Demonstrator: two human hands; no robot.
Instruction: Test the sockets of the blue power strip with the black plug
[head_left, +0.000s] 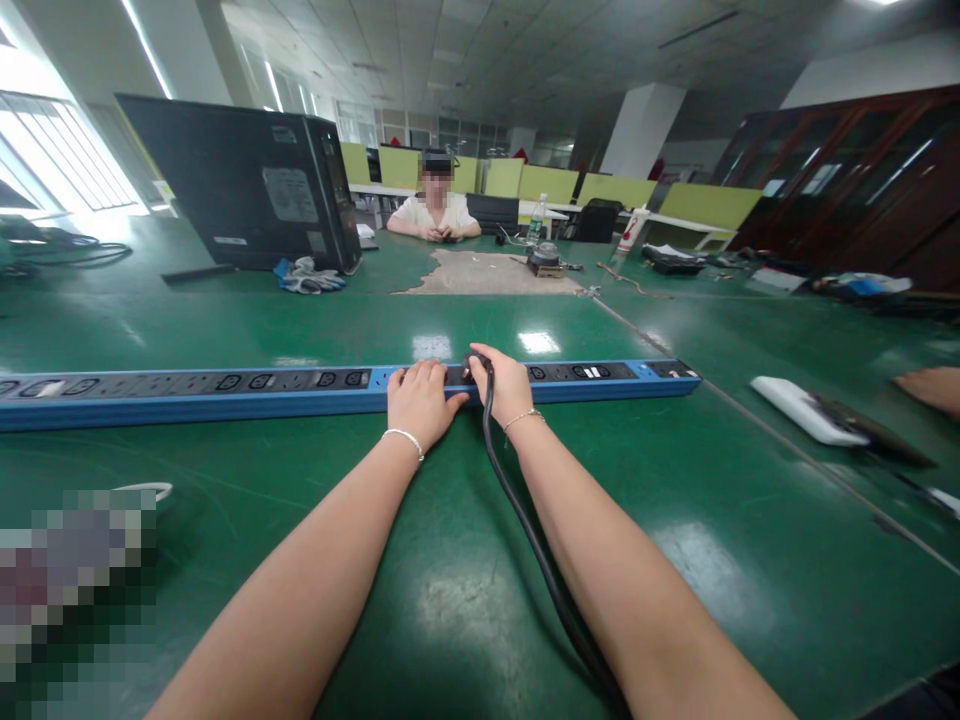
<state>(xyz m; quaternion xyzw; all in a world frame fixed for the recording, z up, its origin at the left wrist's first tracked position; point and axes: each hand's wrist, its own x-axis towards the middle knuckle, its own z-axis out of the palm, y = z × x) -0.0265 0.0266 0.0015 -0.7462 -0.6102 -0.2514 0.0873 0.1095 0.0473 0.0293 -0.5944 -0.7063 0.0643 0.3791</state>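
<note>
A long blue power strip (pixel 330 400) with a row of black sockets lies across the green table. My left hand (pixel 424 398) is wrapped over the strip near its middle, thumb on the front edge. Just to the right, my right hand (pixel 506 385) grips a black plug (pixel 474 365) at the strip's top face; how far the plug sits in a socket is hidden by the fingers. From it a thick black cable (pixel 521 510) runs down toward me between my forearms.
Beyond the strip stand a black computer case (pixel 292 195), gloves (pixel 309 276), a bottle (pixel 537 220) and a dark round device (pixel 544 260). A person (pixel 435 205) sits opposite. A white object (pixel 806 410) lies right, near another person's hand (pixel 930 387). A blurred-out item (pixel 71 560) lies lower left.
</note>
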